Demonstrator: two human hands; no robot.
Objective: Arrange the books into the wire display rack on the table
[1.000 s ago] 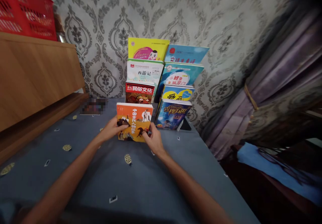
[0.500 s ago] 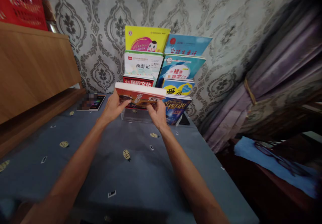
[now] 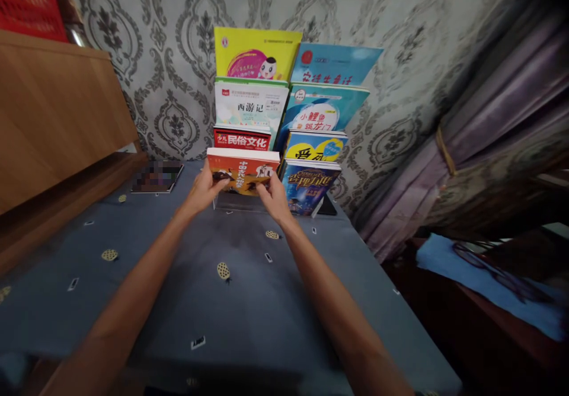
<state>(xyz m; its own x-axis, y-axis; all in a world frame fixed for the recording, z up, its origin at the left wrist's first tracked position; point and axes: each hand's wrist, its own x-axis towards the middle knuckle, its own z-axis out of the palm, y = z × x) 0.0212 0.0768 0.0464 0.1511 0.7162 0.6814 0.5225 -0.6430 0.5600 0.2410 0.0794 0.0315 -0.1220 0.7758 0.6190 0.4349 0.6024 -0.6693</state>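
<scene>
An orange-red book (image 3: 242,168) is gripped at its two sides by my left hand (image 3: 207,188) and my right hand (image 3: 273,195), thumbs on the front cover. It leans slightly back at the front left of a clear stand (image 3: 242,204), whose lower edge shows beneath it. Behind it rise a red book (image 3: 242,140), a white book (image 3: 251,105) and a yellow book (image 3: 255,52). In the right column are a dark blue book (image 3: 306,188), a yellow-and-blue book (image 3: 315,146), a teal book (image 3: 329,108) and a blue book (image 3: 340,64).
A dark flat booklet or tablet (image 3: 157,178) lies at the table's back left, beside a wooden cabinet (image 3: 53,117) carrying a red basket (image 3: 31,5). The blue-grey tablecloth (image 3: 178,301) covers the table. Right of it are a tied curtain (image 3: 400,206) and glasses on blue cloth (image 3: 444,265).
The orange-red book has tipped more upright and drawn back against the stand, so its front cover shows more. Both hands have stayed on it. The camera view has shifted slightly.
</scene>
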